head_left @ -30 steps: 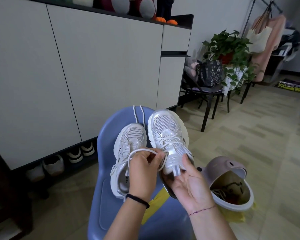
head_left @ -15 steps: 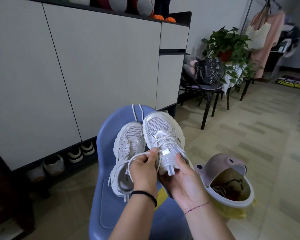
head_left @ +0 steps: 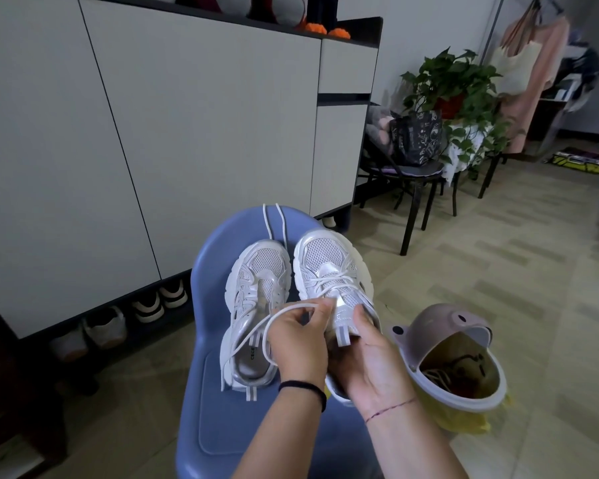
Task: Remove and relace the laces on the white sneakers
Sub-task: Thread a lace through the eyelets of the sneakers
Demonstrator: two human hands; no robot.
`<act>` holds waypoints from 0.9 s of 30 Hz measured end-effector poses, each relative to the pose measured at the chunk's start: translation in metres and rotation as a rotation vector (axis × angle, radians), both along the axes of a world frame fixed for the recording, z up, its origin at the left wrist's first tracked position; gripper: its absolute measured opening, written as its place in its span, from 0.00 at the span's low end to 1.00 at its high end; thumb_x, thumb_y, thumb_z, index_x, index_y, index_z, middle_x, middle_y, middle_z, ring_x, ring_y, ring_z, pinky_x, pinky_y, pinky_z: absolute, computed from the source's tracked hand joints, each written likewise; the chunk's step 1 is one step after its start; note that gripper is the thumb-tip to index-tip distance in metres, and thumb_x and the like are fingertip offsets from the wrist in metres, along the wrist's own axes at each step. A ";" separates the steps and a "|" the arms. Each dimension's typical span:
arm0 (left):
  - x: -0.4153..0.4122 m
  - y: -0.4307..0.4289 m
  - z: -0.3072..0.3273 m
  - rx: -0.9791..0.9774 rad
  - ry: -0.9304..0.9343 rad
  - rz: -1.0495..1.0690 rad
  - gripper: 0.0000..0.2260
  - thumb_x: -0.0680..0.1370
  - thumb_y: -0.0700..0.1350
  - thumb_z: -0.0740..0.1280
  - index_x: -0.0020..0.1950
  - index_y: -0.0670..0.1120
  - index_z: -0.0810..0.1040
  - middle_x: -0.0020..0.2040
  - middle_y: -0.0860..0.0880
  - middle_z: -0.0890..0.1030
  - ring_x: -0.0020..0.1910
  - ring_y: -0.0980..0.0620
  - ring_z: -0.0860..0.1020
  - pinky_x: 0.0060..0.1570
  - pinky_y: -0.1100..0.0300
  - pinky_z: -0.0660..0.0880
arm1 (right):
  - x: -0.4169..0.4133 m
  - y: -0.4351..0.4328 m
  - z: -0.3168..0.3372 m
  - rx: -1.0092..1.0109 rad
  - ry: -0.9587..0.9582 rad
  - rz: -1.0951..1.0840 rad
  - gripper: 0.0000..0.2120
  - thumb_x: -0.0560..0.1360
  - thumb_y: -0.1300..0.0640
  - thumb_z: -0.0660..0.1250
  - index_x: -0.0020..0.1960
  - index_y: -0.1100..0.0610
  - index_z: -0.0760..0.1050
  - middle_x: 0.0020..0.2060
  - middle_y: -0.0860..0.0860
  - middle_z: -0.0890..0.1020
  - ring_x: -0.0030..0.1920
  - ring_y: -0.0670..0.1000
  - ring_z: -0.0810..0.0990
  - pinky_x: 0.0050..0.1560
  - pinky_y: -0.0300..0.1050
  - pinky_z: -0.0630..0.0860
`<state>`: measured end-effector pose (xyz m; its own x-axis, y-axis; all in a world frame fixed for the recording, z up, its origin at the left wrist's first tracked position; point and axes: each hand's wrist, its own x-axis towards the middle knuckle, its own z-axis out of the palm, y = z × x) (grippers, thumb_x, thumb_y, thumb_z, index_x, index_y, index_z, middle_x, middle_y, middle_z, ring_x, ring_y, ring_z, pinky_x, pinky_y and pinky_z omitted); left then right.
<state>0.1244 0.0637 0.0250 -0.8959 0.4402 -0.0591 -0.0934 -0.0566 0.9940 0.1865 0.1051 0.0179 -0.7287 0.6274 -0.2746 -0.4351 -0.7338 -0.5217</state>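
My left hand (head_left: 300, 344) pinches the loose white lace (head_left: 281, 312) at the tongue, and my right hand (head_left: 370, 357) cups the heel of the laced sneaker (head_left: 325, 261), thumb on its collar. That shoe points toe-away from me, so its crossings lie just beyond the left fingertips. The second sneaker (head_left: 260, 271) lies alongside to the left, on the blue chair (head_left: 215, 243).
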 end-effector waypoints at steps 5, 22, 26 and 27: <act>-0.005 0.001 -0.001 0.027 0.050 -0.099 0.15 0.76 0.46 0.72 0.31 0.41 0.77 0.27 0.51 0.76 0.27 0.56 0.71 0.33 0.62 0.70 | 0.003 0.007 0.003 -0.088 0.035 -0.042 0.27 0.75 0.50 0.62 0.68 0.65 0.70 0.64 0.66 0.75 0.67 0.62 0.72 0.70 0.58 0.65; -0.004 -0.031 0.016 -0.179 1.044 0.092 0.10 0.74 0.51 0.65 0.40 0.48 0.82 0.37 0.53 0.78 0.36 0.56 0.73 0.37 0.62 0.69 | 0.007 0.010 0.013 -0.152 0.035 -0.108 0.16 0.80 0.50 0.58 0.54 0.62 0.77 0.44 0.59 0.82 0.43 0.55 0.81 0.47 0.49 0.77; -0.018 -0.029 0.011 -0.218 1.105 0.166 0.09 0.73 0.50 0.70 0.46 0.46 0.84 0.41 0.51 0.76 0.41 0.50 0.73 0.42 0.61 0.71 | 0.011 0.007 0.013 -0.102 0.063 -0.065 0.17 0.80 0.52 0.58 0.60 0.63 0.76 0.52 0.62 0.81 0.51 0.58 0.79 0.55 0.51 0.74; -0.022 -0.028 0.008 -0.241 1.085 0.145 0.08 0.72 0.48 0.71 0.46 0.46 0.85 0.41 0.51 0.76 0.41 0.49 0.75 0.41 0.59 0.73 | 0.011 0.006 0.013 -0.084 0.060 -0.047 0.18 0.80 0.52 0.58 0.62 0.64 0.75 0.55 0.63 0.80 0.52 0.59 0.79 0.56 0.52 0.73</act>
<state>0.1025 0.0361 0.0332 -0.5670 0.4098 0.7145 0.8208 0.2087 0.5317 0.1977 0.1106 0.0310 -0.7154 0.6381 -0.2847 -0.4988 -0.7517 -0.4314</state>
